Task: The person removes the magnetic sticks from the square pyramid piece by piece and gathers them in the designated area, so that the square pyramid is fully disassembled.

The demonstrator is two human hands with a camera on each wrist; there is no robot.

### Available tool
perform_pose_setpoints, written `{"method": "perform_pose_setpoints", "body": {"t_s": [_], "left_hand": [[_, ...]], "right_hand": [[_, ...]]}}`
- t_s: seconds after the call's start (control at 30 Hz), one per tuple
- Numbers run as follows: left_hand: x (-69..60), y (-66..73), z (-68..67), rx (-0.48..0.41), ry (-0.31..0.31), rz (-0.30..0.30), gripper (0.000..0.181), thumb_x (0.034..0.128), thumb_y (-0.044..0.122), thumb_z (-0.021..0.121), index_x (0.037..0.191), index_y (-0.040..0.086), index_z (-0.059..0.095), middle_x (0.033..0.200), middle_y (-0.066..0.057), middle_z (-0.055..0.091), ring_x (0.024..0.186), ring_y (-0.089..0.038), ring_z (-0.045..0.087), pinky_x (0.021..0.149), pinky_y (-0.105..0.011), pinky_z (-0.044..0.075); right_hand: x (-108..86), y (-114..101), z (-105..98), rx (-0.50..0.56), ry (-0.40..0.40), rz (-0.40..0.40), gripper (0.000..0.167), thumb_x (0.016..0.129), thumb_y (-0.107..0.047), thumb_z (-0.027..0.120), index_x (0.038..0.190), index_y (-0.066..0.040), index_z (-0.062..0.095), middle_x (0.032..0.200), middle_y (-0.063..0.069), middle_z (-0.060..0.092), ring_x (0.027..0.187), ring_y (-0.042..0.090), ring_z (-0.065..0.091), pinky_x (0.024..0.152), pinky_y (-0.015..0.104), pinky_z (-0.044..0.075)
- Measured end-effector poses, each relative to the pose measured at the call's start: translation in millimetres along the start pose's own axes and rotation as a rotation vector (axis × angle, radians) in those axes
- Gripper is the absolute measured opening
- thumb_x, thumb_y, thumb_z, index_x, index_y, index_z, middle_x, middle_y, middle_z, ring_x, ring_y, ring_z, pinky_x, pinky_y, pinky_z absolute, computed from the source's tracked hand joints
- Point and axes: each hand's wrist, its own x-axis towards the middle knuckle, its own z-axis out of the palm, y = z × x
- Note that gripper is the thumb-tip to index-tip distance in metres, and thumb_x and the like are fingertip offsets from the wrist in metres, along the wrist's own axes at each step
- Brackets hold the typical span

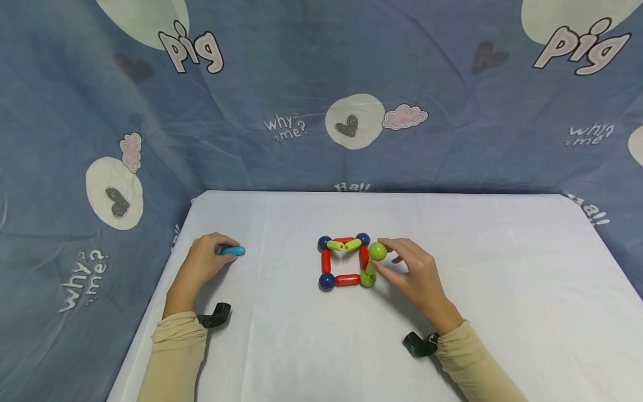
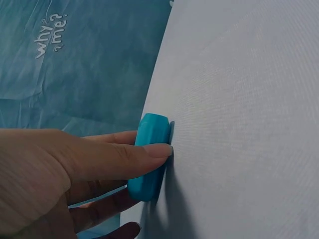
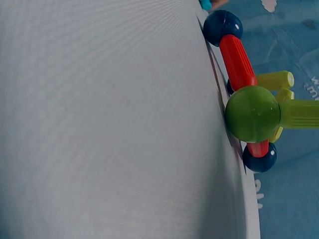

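Observation:
In the head view, a square frame of magnetic building pieces lies mid-table: red rods (image 1: 348, 280) join dark blue balls (image 1: 326, 281) and a green ball (image 3: 252, 114) at the near right corner. Yellow-green rods (image 1: 335, 245) stick up from the two far corners. Another yellow-green rod (image 3: 300, 113) rises from the near right corner, with a second green ball (image 1: 378, 251) at its upper end. My right hand (image 1: 414, 273) pinches that upper ball between thumb and index finger; the right wrist view does not show the hand. On the left, my left hand (image 1: 205, 259) pinches a light blue rod (image 2: 152, 132) by the tabletop.
White cloth covers the table (image 1: 301, 346). A blue printed curtain (image 1: 281, 67) hangs behind the table and along its left side. Black wrist straps (image 1: 215, 316) sit on both forearms.

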Motion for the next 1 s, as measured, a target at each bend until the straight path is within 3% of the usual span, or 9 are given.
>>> {"method": "perform_pose_setpoints", "body": {"t_s": [0.3, 0.5, 0.6, 0.73, 0.87, 1.0], "left_hand": [[-0.6, 0.3, -0.1, 0.008, -0.006, -0.001, 0.033, 0.0917, 0.011, 0.077, 0.123, 0.0, 0.072, 0.13, -0.025, 0.066, 0.127, -0.048, 0.057, 0.106, -0.061, 0.045], [-1.7, 11.7, -0.1, -0.002, 0.054, 0.046, 0.041, 0.0915, 0.015, 0.079, 0.129, 0.001, 0.069, 0.133, -0.025, 0.064, 0.127, -0.047, 0.056, 0.105, -0.062, 0.045], [-2.6, 27.5, 3.8, -0.032, 0.104, 0.117, 0.038, 0.0915, 0.013, 0.078, 0.127, 0.002, 0.07, 0.13, -0.022, 0.066, 0.128, -0.045, 0.056, 0.107, -0.061, 0.045], [-5.2, 59.7, 16.1, -0.08, 0.16, 0.249, 0.031, 0.0892, 0.009, 0.08, 0.119, 0.004, 0.074, 0.121, -0.015, 0.072, 0.124, -0.039, 0.062, 0.106, -0.056, 0.048], [-10.9, 94.7, 28.8, -0.114, 0.142, 0.345, 0.028, 0.0872, 0.01, 0.083, 0.114, 0.011, 0.076, 0.116, -0.007, 0.075, 0.12, -0.031, 0.066, 0.104, -0.051, 0.051], [-15.8, 118.3, 39.8, -0.127, 0.099, 0.383, 0.027, 0.0865, 0.012, 0.084, 0.112, 0.014, 0.077, 0.114, -0.001, 0.075, 0.118, -0.024, 0.067, 0.103, -0.047, 0.053]], "right_hand": [[0.1, 1.0, 0.8, 0.051, -0.031, 0.003, 0.047, 0.077, -0.006, 0.088, 0.122, -0.004, 0.071, 0.107, 0.006, 0.076, 0.094, 0.017, 0.069, 0.069, 0.029, 0.061], [-1.1, 2.5, 1.2, 0.075, -0.059, 0.013, 0.048, 0.079, -0.005, 0.085, 0.125, -0.003, 0.07, 0.11, 0.006, 0.075, 0.095, 0.016, 0.068, 0.068, 0.03, 0.061], [-1.2, 2.0, 0.8, 0.068, -0.081, 0.013, 0.051, 0.079, -0.005, 0.085, 0.127, -0.004, 0.068, 0.11, 0.005, 0.074, 0.095, 0.016, 0.068, 0.068, 0.028, 0.061], [-1.1, 0.4, 0.7, 0.061, -0.105, -0.002, 0.054, 0.08, -0.006, 0.085, 0.131, -0.005, 0.066, 0.11, 0.005, 0.074, 0.095, 0.016, 0.069, 0.068, 0.027, 0.06], [-1.0, -0.3, 2.1, 0.065, -0.114, -0.016, 0.056, 0.08, -0.006, 0.085, 0.132, -0.005, 0.065, 0.111, 0.005, 0.074, 0.096, 0.016, 0.069, 0.067, 0.027, 0.06], [-1.1, -1.0, 3.6, 0.068, -0.121, -0.012, 0.057, 0.08, -0.005, 0.085, 0.133, -0.007, 0.064, 0.112, 0.005, 0.074, 0.096, 0.016, 0.069, 0.067, 0.026, 0.06]]}}
